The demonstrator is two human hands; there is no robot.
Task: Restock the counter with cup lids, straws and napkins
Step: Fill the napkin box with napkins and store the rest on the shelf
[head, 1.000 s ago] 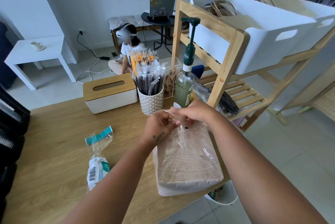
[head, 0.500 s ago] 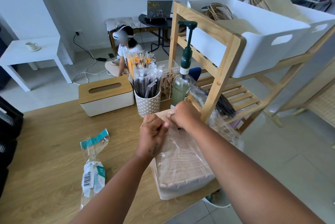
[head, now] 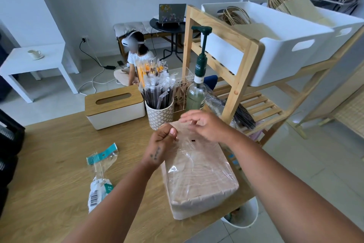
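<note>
A pack of beige napkins [head: 199, 175] in clear plastic wrap lies on the wooden counter [head: 49, 173] near its right edge. My left hand [head: 162, 140] pinches the wrap at the pack's far left corner, fingers closed. Over the pack's far end hovers my right hand [head: 204, 124], blurred, with its fingers spread and nothing clearly held. Behind the pack a patterned cup [head: 160, 114] is full of wrapped straws [head: 155, 83]. A white tissue box with a wooden lid [head: 114, 106] stands left of the cup.
A pump bottle [head: 197, 89] and a clear acrylic holder [head: 182, 93] stand behind the pack. An empty plastic wrapper [head: 100, 175] lies at the left. A wooden shelf [head: 246, 61] with white bins rises at the right. A person sits on the floor beyond.
My right hand has let go of the wrap's far edge and lifted with its fingers apart. My left hand stays pinched on the wrap.
</note>
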